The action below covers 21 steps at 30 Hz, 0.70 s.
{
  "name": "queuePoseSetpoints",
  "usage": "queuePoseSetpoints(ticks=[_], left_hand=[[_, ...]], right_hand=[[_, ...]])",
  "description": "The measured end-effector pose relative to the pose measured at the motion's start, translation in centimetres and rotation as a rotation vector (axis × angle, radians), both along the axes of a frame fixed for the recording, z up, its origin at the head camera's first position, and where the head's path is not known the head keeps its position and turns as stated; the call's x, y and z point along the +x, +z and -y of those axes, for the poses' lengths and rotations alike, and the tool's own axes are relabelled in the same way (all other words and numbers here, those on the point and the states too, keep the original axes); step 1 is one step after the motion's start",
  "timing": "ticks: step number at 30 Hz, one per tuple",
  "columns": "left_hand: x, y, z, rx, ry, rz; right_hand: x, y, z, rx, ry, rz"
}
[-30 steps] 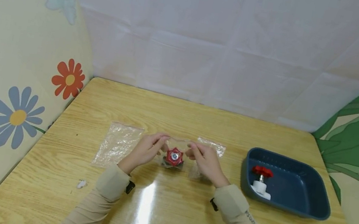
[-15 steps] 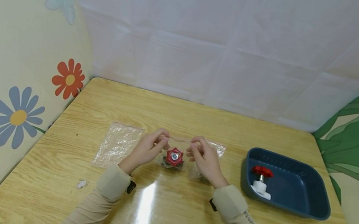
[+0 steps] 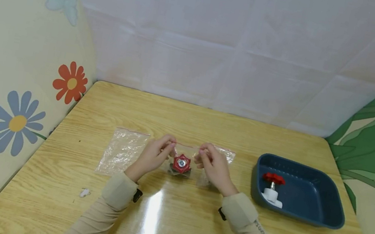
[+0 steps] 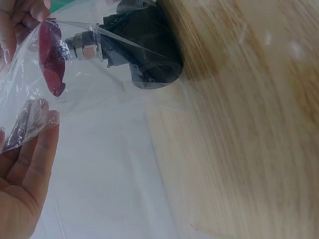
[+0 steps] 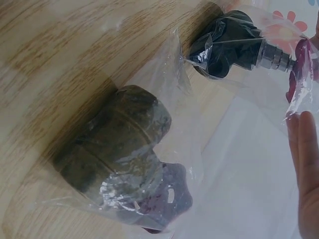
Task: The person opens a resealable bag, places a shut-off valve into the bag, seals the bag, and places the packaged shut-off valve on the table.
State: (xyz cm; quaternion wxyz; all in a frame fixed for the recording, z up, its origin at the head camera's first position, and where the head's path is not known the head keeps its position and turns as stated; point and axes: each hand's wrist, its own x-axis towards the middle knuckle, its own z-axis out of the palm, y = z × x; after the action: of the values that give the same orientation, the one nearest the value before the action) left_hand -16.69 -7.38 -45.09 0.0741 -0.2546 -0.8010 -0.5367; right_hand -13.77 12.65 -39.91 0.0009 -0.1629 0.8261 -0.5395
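Note:
My left hand (image 3: 153,153) and right hand (image 3: 215,167) pinch the two top corners of a clear zip bag (image 4: 99,84), its reddish top edge stretched between them. Inside stands a black valve (image 4: 149,50) with a red handwheel (image 3: 182,163) and a metal stem. Its base is on the table, the wheel facing up. Beside and partly under my right hand lies another clear bag (image 3: 226,154). In the right wrist view this one holds a dark olive-looking valve (image 5: 109,139) with a reddish wheel (image 5: 172,194).
On the left of the wooden table (image 3: 94,217) a clear bag (image 3: 123,151) lies flat. A dark blue tray (image 3: 305,219) at right holds a white valve (image 3: 271,194) with a red wheel (image 3: 274,178). A small white patch (image 3: 85,192) shows at front left.
The fingers of both hands have curled more at the bag's corners, and its top edge is drawn straighter. The valves and the tray have stayed in place.

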Motion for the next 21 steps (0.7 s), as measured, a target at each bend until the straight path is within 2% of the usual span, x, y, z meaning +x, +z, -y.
queuePoseSetpoints(ticks=[11,13,15,18,20,21], left_hand=[[0.0,0.0,-0.3,-0.006,0.019,-0.089],[0.0,0.0,-0.3,-0.007,0.022,-0.088],[0.0,0.1,-0.3,-0.015,0.025,-0.082],[0.0,0.2,-0.2,-0.019,0.021,-0.071],[0.0,0.2,-0.1,-0.024,0.017,-0.079],[0.0,0.2,-0.1,-0.024,0.015,-0.083]], right_hand=[[0.1,0.2,0.3,0.02,-0.007,-0.027],[-0.4,-0.7,0.1,0.009,-0.006,-0.033],[-0.5,-0.8,0.1,0.01,-0.008,-0.036],[-1.1,-2.2,-0.2,0.02,-0.017,-0.053],[-1.1,-2.1,-0.1,0.023,-0.017,-0.055],[-1.4,-2.6,-0.3,0.023,-0.016,-0.058]])
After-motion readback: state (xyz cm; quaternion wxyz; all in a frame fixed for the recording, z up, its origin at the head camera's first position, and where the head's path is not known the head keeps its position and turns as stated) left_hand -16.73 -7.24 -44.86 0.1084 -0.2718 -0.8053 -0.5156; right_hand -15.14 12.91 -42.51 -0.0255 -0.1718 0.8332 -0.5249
